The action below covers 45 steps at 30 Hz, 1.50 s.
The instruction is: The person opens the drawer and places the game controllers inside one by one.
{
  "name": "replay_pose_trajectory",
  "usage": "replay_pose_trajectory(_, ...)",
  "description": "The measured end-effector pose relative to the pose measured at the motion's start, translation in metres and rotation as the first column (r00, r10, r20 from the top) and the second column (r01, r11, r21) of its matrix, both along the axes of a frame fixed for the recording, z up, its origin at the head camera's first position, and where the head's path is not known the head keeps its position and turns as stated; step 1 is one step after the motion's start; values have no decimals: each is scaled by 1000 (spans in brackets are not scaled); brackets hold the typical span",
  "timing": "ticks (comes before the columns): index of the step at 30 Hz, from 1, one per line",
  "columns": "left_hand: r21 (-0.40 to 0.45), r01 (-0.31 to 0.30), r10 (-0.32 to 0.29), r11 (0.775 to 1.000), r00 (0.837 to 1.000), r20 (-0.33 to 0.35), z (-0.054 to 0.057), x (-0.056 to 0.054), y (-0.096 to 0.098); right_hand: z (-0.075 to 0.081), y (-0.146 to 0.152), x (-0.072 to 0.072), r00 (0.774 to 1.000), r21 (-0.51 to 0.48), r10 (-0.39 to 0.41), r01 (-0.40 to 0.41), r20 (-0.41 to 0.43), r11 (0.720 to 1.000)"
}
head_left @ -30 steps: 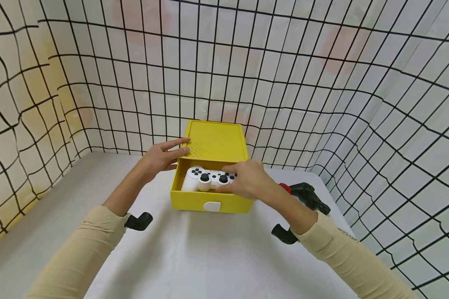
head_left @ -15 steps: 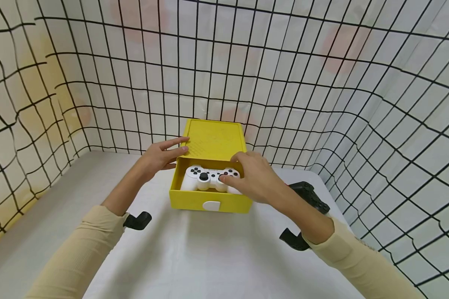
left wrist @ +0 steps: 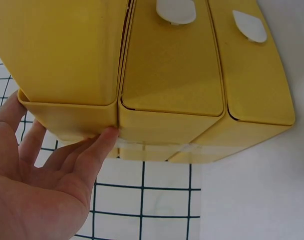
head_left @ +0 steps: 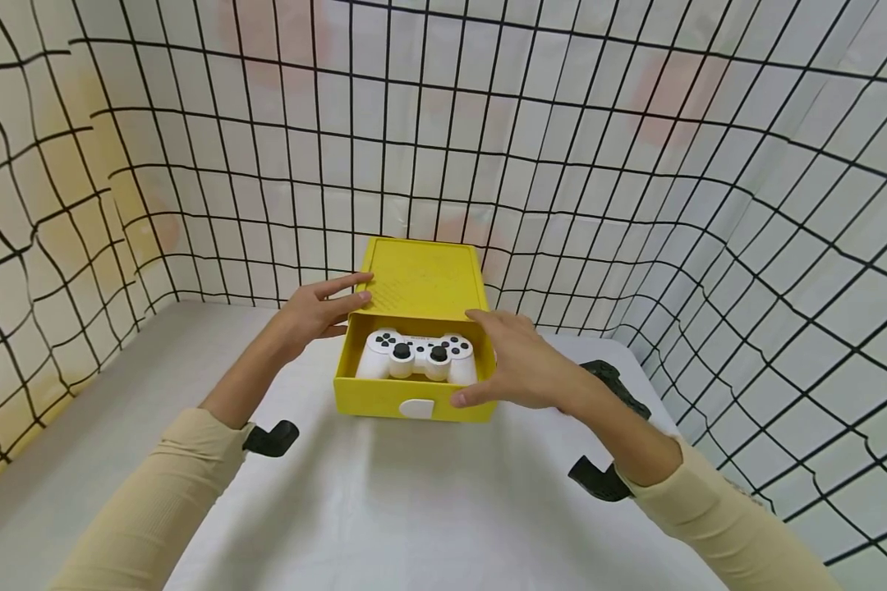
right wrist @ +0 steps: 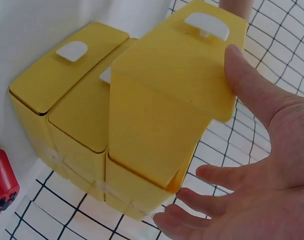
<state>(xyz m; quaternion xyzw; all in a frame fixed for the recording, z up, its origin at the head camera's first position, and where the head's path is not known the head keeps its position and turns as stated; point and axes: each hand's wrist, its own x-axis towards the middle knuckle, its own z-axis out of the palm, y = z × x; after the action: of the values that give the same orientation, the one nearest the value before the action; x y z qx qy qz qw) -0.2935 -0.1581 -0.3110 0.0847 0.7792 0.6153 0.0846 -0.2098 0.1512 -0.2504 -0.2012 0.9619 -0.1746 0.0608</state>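
Observation:
A yellow drawer unit (head_left: 427,279) stands with its top drawer (head_left: 369,396) pulled out. Inside that drawer lies a white game controller (head_left: 418,348), buttons and sticks facing up. My left hand (head_left: 312,316) rests against the unit's left side and top edge; in the left wrist view its fingers (left wrist: 99,150) touch the side wall. At the drawer's right side is my right hand (head_left: 528,361), fingers spread and thumb at the front corner. From the right wrist, the thumb (right wrist: 249,77) lies by the edge of the drawer front, the other fingers apart and near the unit's rear corner.
Two lower drawers (left wrist: 174,65) with white tabs are shut. A black controller (head_left: 621,387) lies on the white table (head_left: 414,509) to the right, partly behind my right arm. A red controller (right wrist: 2,185) shows beside the unit. Black wire grid (head_left: 451,148) surrounds the table.
My right hand has let go of the white controller and moved out of the drawer to its right side and front corner. My left hand has stayed in place.

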Motion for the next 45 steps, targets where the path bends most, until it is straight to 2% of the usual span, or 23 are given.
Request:
replay_pose_trajectory(12, 3, 1, -1, 1000, 1000, -8, 1, 0, 1, -1, 8, -6, 997, -35, 8, -5, 78, 999)
replay_pose_trajectory(18, 5, 11, -11, 1000, 1000, -11, 1, 0, 1, -3, 8, -8, 997, -55, 2, 2, 78, 998)
replay_pose_trajectory(45, -2, -17, 17, 1000, 1000, 16, -1, 0, 1, -10, 7, -10, 992, -60, -118, 121, 53, 991)
